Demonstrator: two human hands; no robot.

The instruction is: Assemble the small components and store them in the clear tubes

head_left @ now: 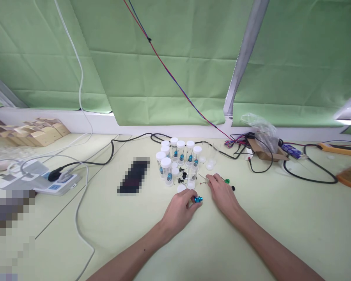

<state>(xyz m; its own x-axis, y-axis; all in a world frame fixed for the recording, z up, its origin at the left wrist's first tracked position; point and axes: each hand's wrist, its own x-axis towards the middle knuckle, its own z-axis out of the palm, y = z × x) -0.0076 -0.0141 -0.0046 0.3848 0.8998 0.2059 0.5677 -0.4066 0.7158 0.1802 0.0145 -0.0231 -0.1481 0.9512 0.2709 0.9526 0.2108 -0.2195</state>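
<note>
My left hand (181, 207) pinches a small shiny blue metal fitting (198, 199) between thumb and fingers, just above the table. My right hand (222, 193) lies low with its fingers curled together, and a thin metal rod (202, 177) runs out from its fingertips. The rod's other end is hidden by the hand. Beside the right hand are a small green piece (227, 181) and a black knob (233, 188). Several clear tubes with white caps (166, 166) stand beyond my hands, with blue fittings inside. Small black parts (184, 175) and a loose white cap (181, 188) lie near them.
Uncapped clear tubes (210, 166) stand behind my right hand. A blurred dark rectangle (133, 175) lies to the left, with a power strip (57, 185) and cables farther out. An open cardboard box (261, 152) holds plastic wrap at the back right. Small cartons (41, 132) sit back left.
</note>
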